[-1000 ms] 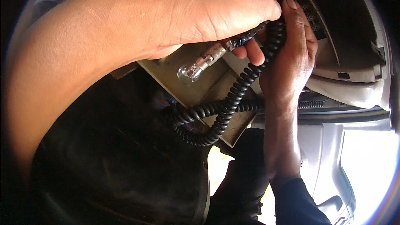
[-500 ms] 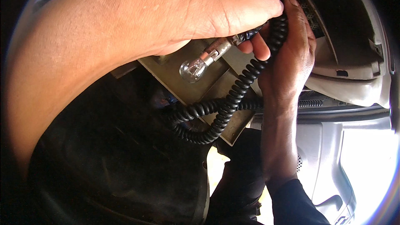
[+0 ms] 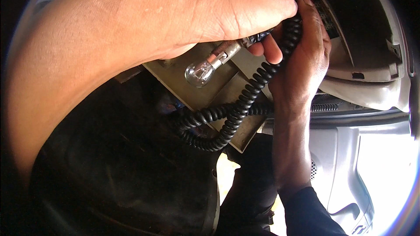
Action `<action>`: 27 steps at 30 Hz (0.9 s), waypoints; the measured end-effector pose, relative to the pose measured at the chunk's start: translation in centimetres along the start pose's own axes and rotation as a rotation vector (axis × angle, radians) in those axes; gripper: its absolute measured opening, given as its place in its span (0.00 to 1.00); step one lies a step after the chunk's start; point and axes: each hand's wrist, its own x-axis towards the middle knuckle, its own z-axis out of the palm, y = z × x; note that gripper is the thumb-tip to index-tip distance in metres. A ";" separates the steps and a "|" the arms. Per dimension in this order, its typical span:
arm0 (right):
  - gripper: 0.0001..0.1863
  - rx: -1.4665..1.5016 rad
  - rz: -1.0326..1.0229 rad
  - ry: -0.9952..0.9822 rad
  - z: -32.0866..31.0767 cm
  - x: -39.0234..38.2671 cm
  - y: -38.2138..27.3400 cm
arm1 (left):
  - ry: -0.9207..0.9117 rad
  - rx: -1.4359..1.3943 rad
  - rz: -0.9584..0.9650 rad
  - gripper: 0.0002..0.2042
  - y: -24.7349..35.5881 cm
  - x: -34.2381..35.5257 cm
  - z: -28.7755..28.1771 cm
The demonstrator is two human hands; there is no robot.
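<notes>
My left hand (image 3: 258, 6) reaches across the top with its fingers curled and mostly hidden behind the palm. Below it a clear glass bulb (image 3: 200, 74) sits in a metal bulb holder (image 3: 226, 51), whose end is wrapped in black tape and runs in under my curled fingers. A black coiled cable (image 3: 245, 98) rises to my right hand (image 3: 304, 57), which is closed around its upper part, thumb pointing up. Both hands meet at the cable's top end, where the fingertips partly cover what they grip. Lower down, the cable makes a loop.
Behind the cable is a tan metal panel (image 3: 238, 137) with raised edges. A dark, smooth seat-like surface (image 3: 131, 170) fills the lower left. Grey vehicle trim (image 3: 372, 87) and a light door panel (image 3: 332, 157) stand at the right, beside bright daylight.
The bulb and its holder have shifted very slightly left in the picture. Both hands keep the same grip, and the cable loop is almost unmoved.
</notes>
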 end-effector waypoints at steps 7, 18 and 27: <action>0.20 -0.027 0.014 0.055 -1.0 0.2 -0.5 | -0.110 -0.010 0.057 0.17 0.5 0.5 -0.5; 0.19 -0.053 0.054 0.137 0.1 -0.1 -1.3 | -0.132 0.077 -0.092 0.17 3.2 0.6 -0.8; 0.19 -0.171 0.000 0.123 -0.1 -0.4 -0.6 | -0.169 -0.043 -0.047 0.17 1.9 0.7 -1.4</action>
